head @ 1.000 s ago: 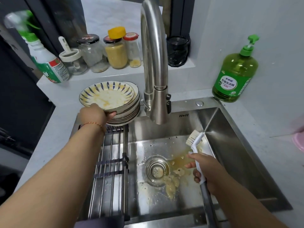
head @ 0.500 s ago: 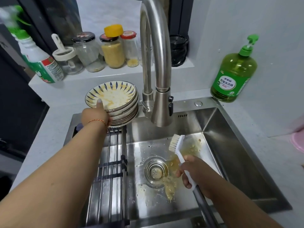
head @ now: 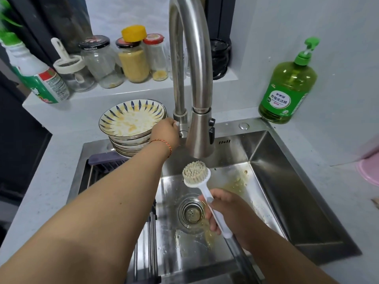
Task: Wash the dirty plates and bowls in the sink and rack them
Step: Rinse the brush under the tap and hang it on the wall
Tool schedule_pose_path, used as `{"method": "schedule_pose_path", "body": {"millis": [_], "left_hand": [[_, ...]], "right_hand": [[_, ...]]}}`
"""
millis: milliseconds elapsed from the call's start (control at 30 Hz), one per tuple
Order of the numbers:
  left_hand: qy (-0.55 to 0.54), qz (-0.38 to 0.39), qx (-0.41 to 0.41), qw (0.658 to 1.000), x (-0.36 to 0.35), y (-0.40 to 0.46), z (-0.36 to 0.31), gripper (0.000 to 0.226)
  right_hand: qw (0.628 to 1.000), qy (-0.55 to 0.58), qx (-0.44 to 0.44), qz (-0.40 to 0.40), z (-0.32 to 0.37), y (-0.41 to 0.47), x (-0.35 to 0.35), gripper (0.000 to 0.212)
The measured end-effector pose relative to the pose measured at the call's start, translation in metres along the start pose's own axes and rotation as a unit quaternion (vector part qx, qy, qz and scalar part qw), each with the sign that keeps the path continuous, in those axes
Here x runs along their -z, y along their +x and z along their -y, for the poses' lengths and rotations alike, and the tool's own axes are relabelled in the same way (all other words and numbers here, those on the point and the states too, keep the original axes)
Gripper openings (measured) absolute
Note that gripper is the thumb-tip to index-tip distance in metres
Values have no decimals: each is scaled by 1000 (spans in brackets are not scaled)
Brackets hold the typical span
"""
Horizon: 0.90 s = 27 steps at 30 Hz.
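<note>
From my remote seat I judge the wash barely begun. The stack of dirty plates sits left of centre in the frame, on the back left corner of the sink beside the faucet base; the top plate, with blue rim strokes, still carries yellow smears, and I can't see clean dishes anywhere. The drying rack lies across the left side of the basin, mostly hidden under my left forearm, and what shows of it holds nothing.

My left hand is up at the faucet base, just right of the plate stack, fingers curled toward what looks like the small tap lever — though the knuckles hide the contact, so I cannot tell whether it grips the lever or only touches it. No water is running from the spout that I can see.

My right hand is closed round the white handle of the dish brush, lower centre of the frame, with the bristle head turned up toward the camera, below the spout and above the drain. Yellow food residue streaks the basin floor around the drain and toward the right wall.

The green bottle of dish soap stands on the tabletop at upper right, well apart from both hands. Jars and a spray bottle line the ledge at upper left.

Left to do, as I read it — every plate in the stack needs scrubbing, rinsing and racking.
</note>
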<state>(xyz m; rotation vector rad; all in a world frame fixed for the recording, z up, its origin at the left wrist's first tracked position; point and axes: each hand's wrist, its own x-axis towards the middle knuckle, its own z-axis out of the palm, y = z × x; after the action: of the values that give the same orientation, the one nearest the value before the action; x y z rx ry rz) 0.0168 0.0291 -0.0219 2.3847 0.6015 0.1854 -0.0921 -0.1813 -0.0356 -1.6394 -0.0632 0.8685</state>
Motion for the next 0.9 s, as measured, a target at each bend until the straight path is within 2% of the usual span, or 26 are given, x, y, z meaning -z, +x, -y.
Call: {"method": "schedule_pose_path", "body": {"millis": [200, 567, 700, 900], "left_hand": [[-28, -15, -14, 999, -1, -3, 7, 18], [-4, -36, -55, 998, -14, -20, 16, 15], [-7, -41, -56, 998, -13, -23, 14, 20], [-9, -35, -57, 998, -13, -22, 18, 18]], "right_hand": [[998, 63, -23, -5, 4, 2, 0, 25], [993, 98, -63, -4, 5, -4, 2, 21], [993, 82, -86, -2, 4, -9, 0, 14], [996, 32, -78, 5, 10, 4, -8, 16]]}}
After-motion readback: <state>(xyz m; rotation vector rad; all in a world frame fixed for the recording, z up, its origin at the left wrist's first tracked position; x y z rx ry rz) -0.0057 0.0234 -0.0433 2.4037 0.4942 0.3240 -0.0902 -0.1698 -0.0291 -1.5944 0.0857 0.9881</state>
